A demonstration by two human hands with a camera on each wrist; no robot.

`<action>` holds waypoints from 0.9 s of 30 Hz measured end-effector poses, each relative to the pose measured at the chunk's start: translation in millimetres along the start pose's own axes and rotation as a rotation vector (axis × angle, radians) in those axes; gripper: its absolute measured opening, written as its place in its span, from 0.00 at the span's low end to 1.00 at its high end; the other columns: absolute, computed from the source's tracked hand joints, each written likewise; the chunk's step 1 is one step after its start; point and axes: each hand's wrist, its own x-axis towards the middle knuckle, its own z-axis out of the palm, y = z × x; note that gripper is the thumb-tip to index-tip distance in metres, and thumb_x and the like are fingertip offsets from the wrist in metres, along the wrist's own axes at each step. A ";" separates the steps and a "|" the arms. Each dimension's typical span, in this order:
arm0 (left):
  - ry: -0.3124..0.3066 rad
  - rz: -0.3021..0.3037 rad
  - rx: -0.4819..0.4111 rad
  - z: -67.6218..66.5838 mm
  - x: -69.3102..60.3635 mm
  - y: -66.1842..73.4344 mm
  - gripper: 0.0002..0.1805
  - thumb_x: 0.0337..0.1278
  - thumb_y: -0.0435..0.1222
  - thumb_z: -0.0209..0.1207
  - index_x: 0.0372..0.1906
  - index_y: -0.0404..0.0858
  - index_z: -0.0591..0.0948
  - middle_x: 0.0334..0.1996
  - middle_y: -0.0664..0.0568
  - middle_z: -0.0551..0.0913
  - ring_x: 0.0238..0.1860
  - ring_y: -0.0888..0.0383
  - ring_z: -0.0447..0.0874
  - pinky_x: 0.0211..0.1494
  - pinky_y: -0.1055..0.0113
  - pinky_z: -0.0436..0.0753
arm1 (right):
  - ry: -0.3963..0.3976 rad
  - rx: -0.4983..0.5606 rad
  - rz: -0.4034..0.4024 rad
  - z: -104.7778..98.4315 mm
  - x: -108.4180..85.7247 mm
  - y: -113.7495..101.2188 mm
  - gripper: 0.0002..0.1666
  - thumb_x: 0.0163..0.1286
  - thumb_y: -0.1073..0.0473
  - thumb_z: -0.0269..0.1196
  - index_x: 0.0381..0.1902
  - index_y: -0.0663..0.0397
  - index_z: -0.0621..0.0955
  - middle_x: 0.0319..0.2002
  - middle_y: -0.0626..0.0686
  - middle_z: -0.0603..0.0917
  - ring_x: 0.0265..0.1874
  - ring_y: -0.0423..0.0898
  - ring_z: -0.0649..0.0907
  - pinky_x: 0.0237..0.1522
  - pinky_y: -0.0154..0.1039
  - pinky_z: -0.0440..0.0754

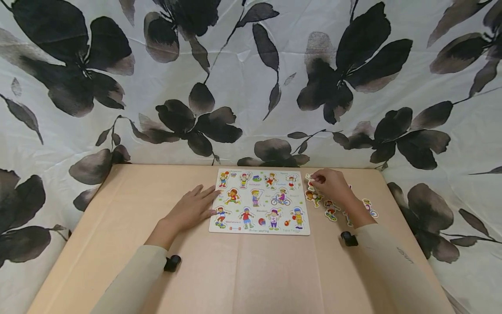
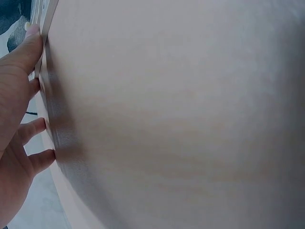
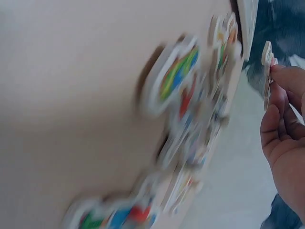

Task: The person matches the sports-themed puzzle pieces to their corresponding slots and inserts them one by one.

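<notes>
Head view, picture board point(image 1: 260, 203) (white), between hands point(image 1: 192, 207) point(image 1: 334, 188)

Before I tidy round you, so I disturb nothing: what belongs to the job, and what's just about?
In the job:
picture board, left hand at its edge
loose figure pieces
piece pinched by the right hand

Just around it:
floral cloth
dark cuff devices
</notes>
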 end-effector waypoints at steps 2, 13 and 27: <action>0.003 -0.002 0.002 0.4 0.0 -0.7 0.38 0.73 0.56 0.57 0.81 0.47 0.64 0.81 0.47 0.62 0.79 0.30 0.56 0.76 0.32 0.63 | -0.006 -0.011 -0.038 5.6 7.1 -7.4 0.10 0.71 0.61 0.67 0.45 0.61 0.87 0.37 0.56 0.87 0.37 0.49 0.82 0.41 0.43 0.84; 0.001 0.009 0.003 1.8 -1.3 -0.5 0.38 0.73 0.56 0.57 0.81 0.47 0.64 0.81 0.48 0.62 0.79 0.30 0.57 0.76 0.33 0.64 | -0.085 -0.102 -0.126 28.3 28.6 -33.0 0.08 0.71 0.61 0.68 0.42 0.60 0.88 0.35 0.55 0.86 0.34 0.46 0.81 0.39 0.42 0.84; 0.004 0.005 0.009 3.4 -0.5 -3.1 0.38 0.73 0.56 0.56 0.81 0.48 0.63 0.81 0.48 0.62 0.79 0.30 0.57 0.77 0.33 0.63 | -0.142 -0.208 -0.123 37.0 40.4 -47.0 0.08 0.73 0.63 0.66 0.46 0.59 0.88 0.37 0.55 0.87 0.35 0.46 0.81 0.41 0.44 0.85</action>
